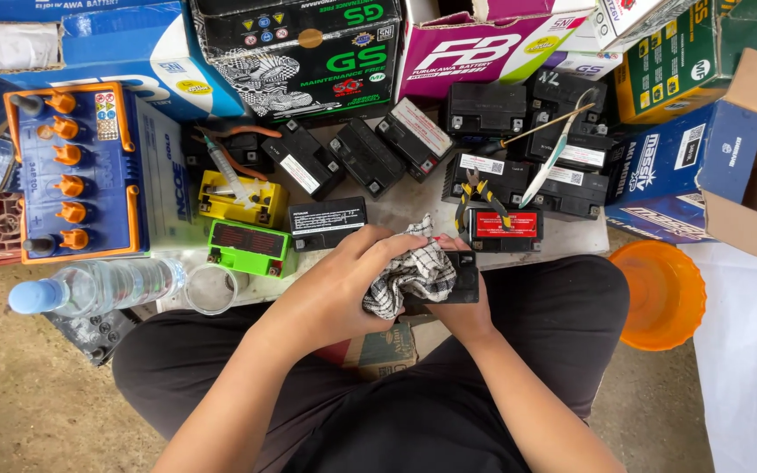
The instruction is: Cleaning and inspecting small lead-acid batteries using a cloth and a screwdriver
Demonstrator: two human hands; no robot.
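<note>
My left hand [339, 285] presses a black-and-white checkered cloth [409, 276] against a small black battery [464, 276] held over my lap. My right hand [462, 317] grips that battery from underneath, with most of the hand hidden behind the battery and cloth. Only the battery's right end shows past the cloth. Both hands sit just in front of a low white surface [413, 201] crowded with batteries.
A large blue battery with orange caps [76, 171] lies at the left, with a water bottle [98, 287] below it. Yellow [243, 200], green [249, 248], red-topped [505, 226] and several black batteries lie ahead, with pliers [475, 197] and a syringe [225, 166]. An orange bowl [663, 293] is at the right and cardboard boxes behind.
</note>
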